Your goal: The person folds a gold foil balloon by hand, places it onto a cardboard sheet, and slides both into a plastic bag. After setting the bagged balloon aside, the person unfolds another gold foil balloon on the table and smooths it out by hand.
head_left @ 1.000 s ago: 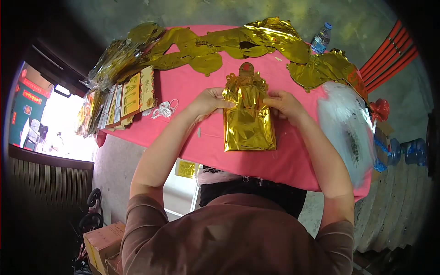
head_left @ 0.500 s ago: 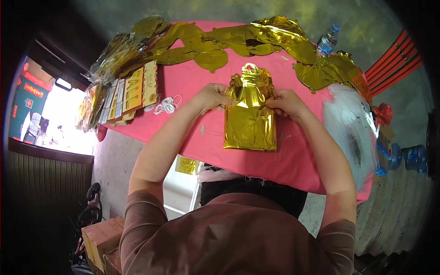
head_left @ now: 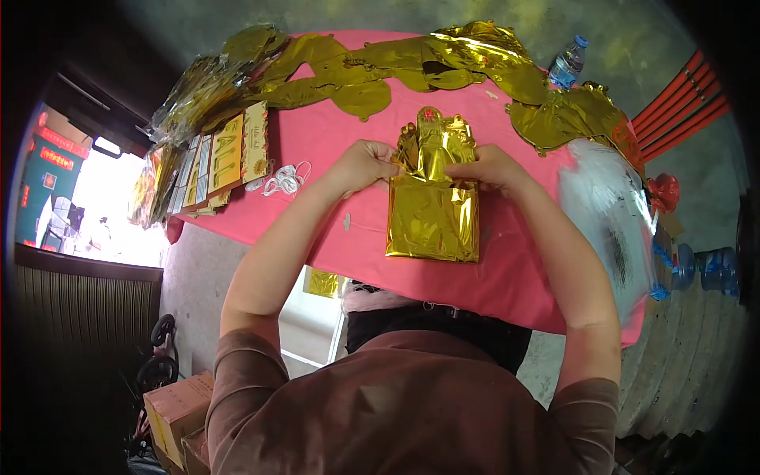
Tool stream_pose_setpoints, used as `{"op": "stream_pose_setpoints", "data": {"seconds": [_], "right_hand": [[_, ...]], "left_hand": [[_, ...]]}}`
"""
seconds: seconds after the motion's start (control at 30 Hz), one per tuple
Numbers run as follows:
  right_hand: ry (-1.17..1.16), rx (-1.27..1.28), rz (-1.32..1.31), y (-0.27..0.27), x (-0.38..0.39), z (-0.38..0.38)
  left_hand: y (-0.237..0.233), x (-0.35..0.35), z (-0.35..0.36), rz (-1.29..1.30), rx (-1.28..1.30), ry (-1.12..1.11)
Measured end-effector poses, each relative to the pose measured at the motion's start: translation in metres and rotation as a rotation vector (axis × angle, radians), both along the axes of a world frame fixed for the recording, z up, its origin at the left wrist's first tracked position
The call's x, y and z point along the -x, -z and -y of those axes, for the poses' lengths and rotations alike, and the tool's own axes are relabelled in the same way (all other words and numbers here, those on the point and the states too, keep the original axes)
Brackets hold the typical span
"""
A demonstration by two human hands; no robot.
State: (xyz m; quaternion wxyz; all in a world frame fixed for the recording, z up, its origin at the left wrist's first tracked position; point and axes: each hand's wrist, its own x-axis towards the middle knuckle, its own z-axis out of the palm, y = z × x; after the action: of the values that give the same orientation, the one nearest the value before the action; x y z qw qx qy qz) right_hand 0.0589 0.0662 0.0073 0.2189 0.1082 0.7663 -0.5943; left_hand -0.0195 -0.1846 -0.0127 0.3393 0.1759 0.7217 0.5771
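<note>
A folded gold foil balloon (head_left: 433, 218) lies flat in front of me, its lower part a neat rectangle. Its top end is crumpled, with small looped tabs and a red mark. My left hand (head_left: 369, 166) is closed, pinching the left edge at the fold line. On the opposite edge, my right hand (head_left: 492, 169) is closed on the foil, with the thumb pressed across the front and the other fingers partly hidden behind. Several flat gold foil balloons (head_left: 364, 75) lie spread along the table's far side, and more gold foil (head_left: 566, 119) is heaped at the right.
A pink cloth (head_left: 348, 245) covers the table. On the left are printed packets (head_left: 229, 154), clear-wrapped packs (head_left: 194, 99) and white string (head_left: 286, 180). A water bottle (head_left: 568, 62) stands at the far right, near a pile of clear plastic film (head_left: 602, 206). Cardboard boxes (head_left: 180, 400) sit on the floor.
My right thumb has moved inward over the front of the foil. The balloon's top end has shifted slightly and its tabs are spread differently. My left hand keeps its hold.
</note>
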Motion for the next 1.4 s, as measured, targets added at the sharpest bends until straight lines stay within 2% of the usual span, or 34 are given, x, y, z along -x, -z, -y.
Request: {"op": "stream_pose_setpoints", "data": {"seconds": [0.1,0.17,0.27,0.37,0.4,0.43,0.47,0.57,0.6,0.63,0.67,0.7,0.77,0.8,0.87,0.9,0.93,0.97,1.03,1.07,1.17,1.23,1.27,1.33,1.4], "right_hand": [[-0.002,-0.053,-0.110,0.017,0.003,0.005],[0.039,0.061,-0.134,0.023,0.003,0.004],[0.018,0.025,-0.235,0.033,0.004,-0.002],[0.030,0.032,-0.126,0.015,-0.002,-0.007],[0.029,0.030,-0.125,0.012,-0.003,-0.008],[0.001,-0.034,-0.110,0.009,-0.005,-0.009],[-0.028,-0.098,-0.095,0.007,-0.007,-0.009],[-0.084,-0.140,-0.155,0.003,-0.014,-0.007],[-0.087,-0.140,-0.153,0.010,-0.013,-0.009],[-0.139,-0.304,-0.376,0.019,-0.013,-0.011],[-0.190,-0.467,-0.601,0.028,-0.012,-0.015],[-0.191,-0.467,-0.599,0.025,-0.014,-0.012],[-0.268,-0.731,-0.906,0.020,-0.022,-0.009],[-0.268,-0.731,-0.902,0.018,-0.025,-0.010],[-0.492,-0.877,-1.119,0.017,-0.030,-0.014],[-0.492,-0.876,-1.113,0.017,-0.032,-0.014],[-0.531,-0.983,-1.216,0.018,-0.034,-0.013],[-0.571,-1.089,-1.318,0.020,-0.036,-0.012],[-0.615,-1.125,-1.397,0.018,-0.039,-0.010],[-0.655,-1.163,-1.489,0.016,-0.040,-0.009],[-0.672,-1.153,-1.546,0.013,-0.044,-0.005],[-0.674,-1.168,-1.560,0.014,-0.044,-0.004],[-0.678,-1.183,-1.576,0.015,-0.044,-0.004],[-0.685,-1.174,-1.574,0.014,-0.045,-0.004],[-0.694,-1.165,-1.573,0.013,-0.045,-0.004]], "left_hand": [[0.000,0.000,0.002,0.031,-0.016,-0.007],[0.000,0.000,0.003,0.046,-0.004,-0.013],[0.000,-0.003,0.002,0.036,-0.024,-0.022],[0.002,-0.004,0.002,-0.057,0.008,-0.007],[0.005,-0.004,0.003,-0.168,0.024,0.027],[0.007,-0.003,0.004,-0.277,0.039,0.061],[0.011,-0.004,0.004,-0.274,0.038,0.058],[0.008,-0.014,0.004,-0.363,-0.002,0.024],[0.004,-0.017,0.005,-0.494,0.043,0.052],[0.001,-0.019,0.006,-0.625,0.089,0.079],[0.001,-0.020,0.006,-0.624,0.089,0.078],[0.001,-0.021,0.007,-0.672,0.071,0.097],[0.002,-0.023,0.007,-0.717,0.054,0.117],[0.002,-0.026,0.006,-0.799,0.006,0.121],[0.002,-0.031,0.005,-0.876,-0.046,0.126],[0.001,-0.034,0.006,-0.980,-0.032,0.160],[-0.001,-0.036,0.007,-1.083,-0.018,0.196],[-0.002,-0.037,0.007,-1.075,-0.020,0.198],[-0.003,-0.041,0.007,-1.397,0.120,0.260],[-0.006,-0.043,0.008,-1.392,0.121,0.262],[-0.013,-0.052,0.009,-1.419,0.172,0.342],[-0.017,-0.061,0.008,-1.337,0.007,0.329],[-0.017,-0.065,0.009,-1.334,0.006,0.331],[-0.017,-0.073,0.012,-1.292,0.024,0.487],[-0.017,-0.082,0.011,-1.276,0.045,0.465]]}}
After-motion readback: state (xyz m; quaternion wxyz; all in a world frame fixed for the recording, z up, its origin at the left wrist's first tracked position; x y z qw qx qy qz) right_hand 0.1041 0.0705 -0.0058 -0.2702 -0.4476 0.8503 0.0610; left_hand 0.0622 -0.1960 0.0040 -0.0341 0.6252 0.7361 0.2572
